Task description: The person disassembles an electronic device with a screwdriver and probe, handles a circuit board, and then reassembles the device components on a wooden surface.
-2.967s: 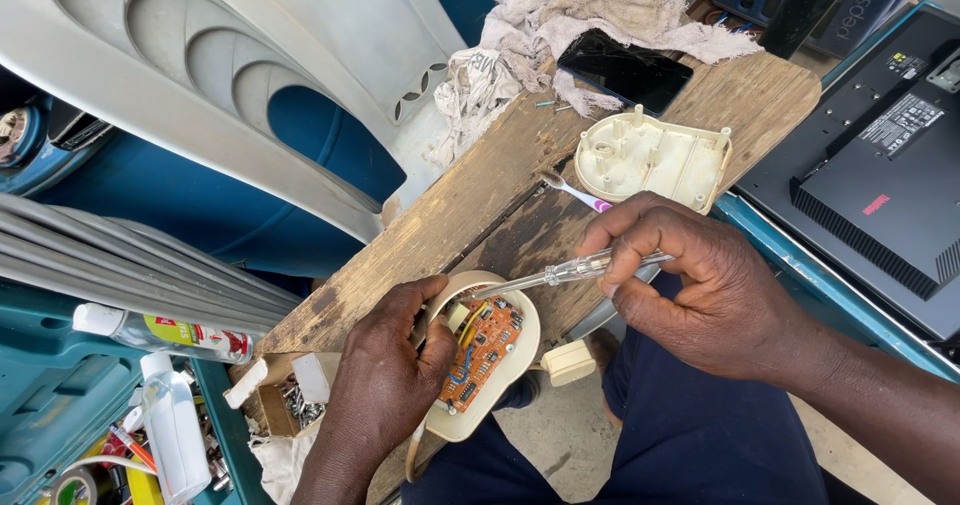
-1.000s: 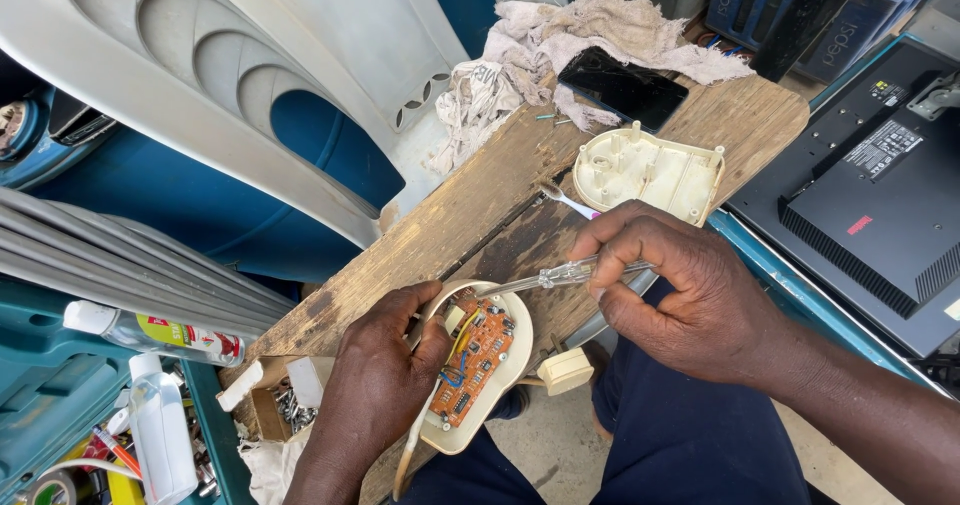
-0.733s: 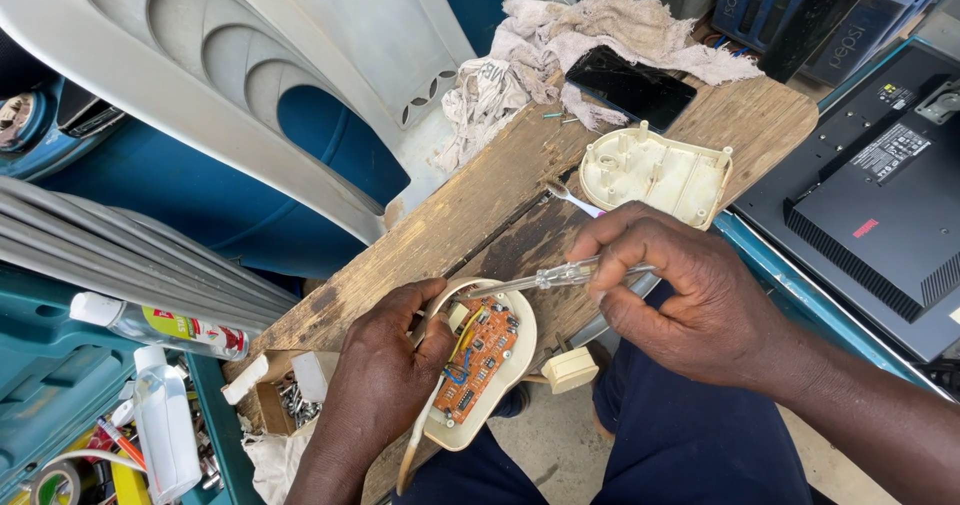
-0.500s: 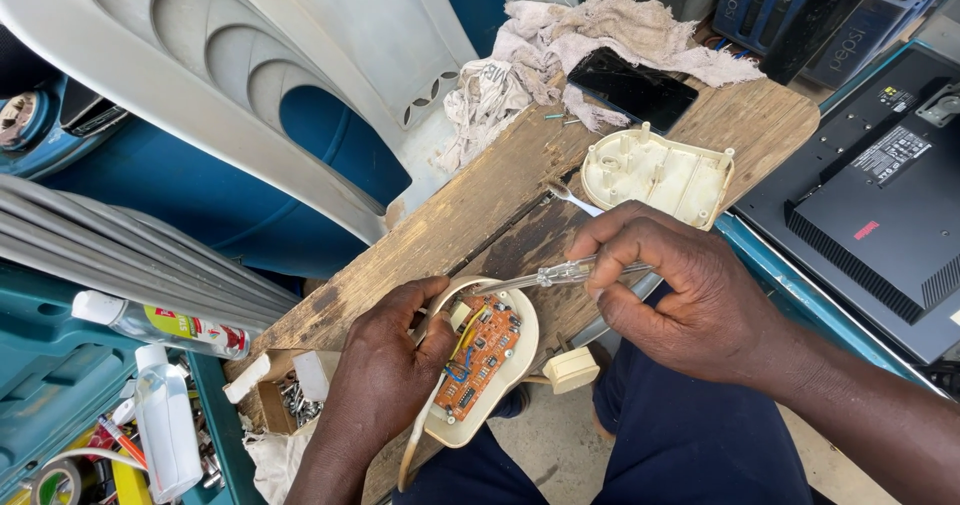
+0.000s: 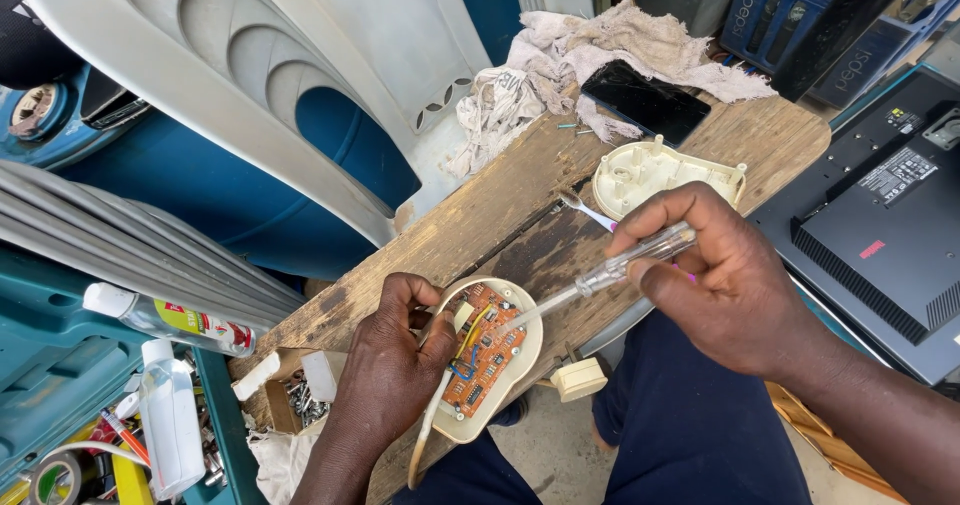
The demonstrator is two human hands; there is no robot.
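Right hand [image 5: 725, 280] pinches screwdriver [image 5: 610, 270] down onto circuit board [image 5: 485, 360]; left hand [image 5: 390, 375] grips casing [image 5: 500, 405].

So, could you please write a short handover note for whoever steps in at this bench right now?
Left hand: grips the cream half-shell with the orange circuit board, steadied on the wooden plank.
Right hand: holds a clear-handled screwdriver, its tip on the board's upper part.
Done: the casing is open; the other cream cover lies inside-up farther along the plank, near the dark phone and rags.
Left: work on the board is under way; the cover is not yet refitted.
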